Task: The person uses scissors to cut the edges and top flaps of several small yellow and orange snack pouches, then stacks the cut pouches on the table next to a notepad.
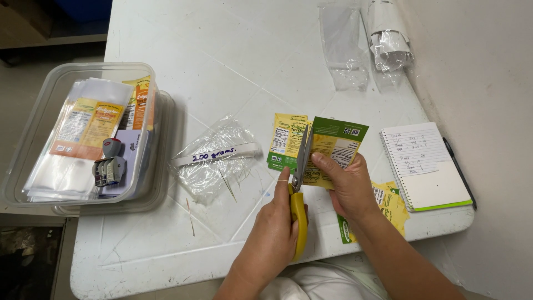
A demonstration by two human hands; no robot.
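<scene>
Yellow scissors mid-label, table edge near

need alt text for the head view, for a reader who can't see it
A left hand works yellow-handled scissors through a green and yellow label sheet held by the right hand. A clear tub and notebook flank them.

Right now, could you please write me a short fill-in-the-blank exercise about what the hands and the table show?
1. The left hand holds scissors whose handles are ____ in colour.
2. The right hand grips a green and yellow ____ sheet that lies between the blades.
3. The spiral notebook lies to the ____ of both hands, with a pen beside it.
4. The stamp rests inside a clear plastic ____ .

Missing words: yellow; label; right; container
</scene>
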